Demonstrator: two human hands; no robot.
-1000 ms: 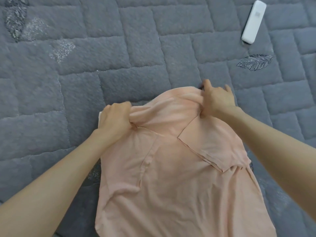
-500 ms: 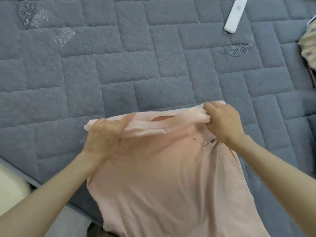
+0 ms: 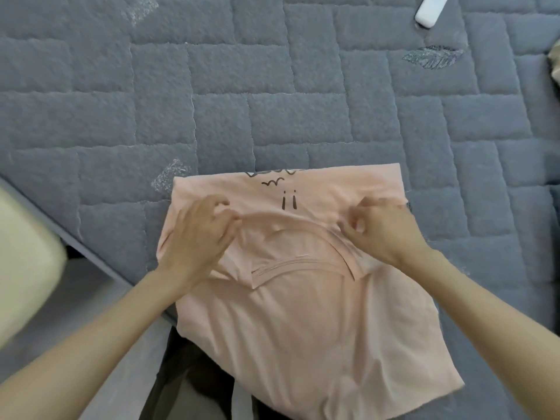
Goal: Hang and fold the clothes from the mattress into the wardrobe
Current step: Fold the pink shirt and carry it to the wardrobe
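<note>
The peach T-shirt (image 3: 303,313) lies flat on the grey quilted mattress (image 3: 212,86), close to its near edge, and the lower part of the garment overhangs that edge toward the person. The far portion is turned over, so a band bearing a black print (image 3: 289,203) faces up and ends in a straight crease running across the view. The left hand (image 3: 197,237) and the right hand (image 3: 385,234) sit well apart on either side of the neckline (image 3: 303,262). Each has its fingers curled and pinches a raised ridge of fabric just below the printed band. Motion blur hides the exact finger placement. Gripping at two symmetrical points holds the fabric taut between the hands, which appears intended to keep the fold line square and free of wrinkles. The soft mattress serves as the work surface because it supports the cloth over its full width. The long axis of the shirt runs from the far crease toward the person, with the neck end away and the hem end near. The step in hand is judged to be a lengthwise fold, early in the folding sequence. A white remote (image 3: 430,9) lies well apart at the far right, and a blurred cream object (image 3: 27,237) stands beyond the mattress at the left. The wardrobe is not in view.
</note>
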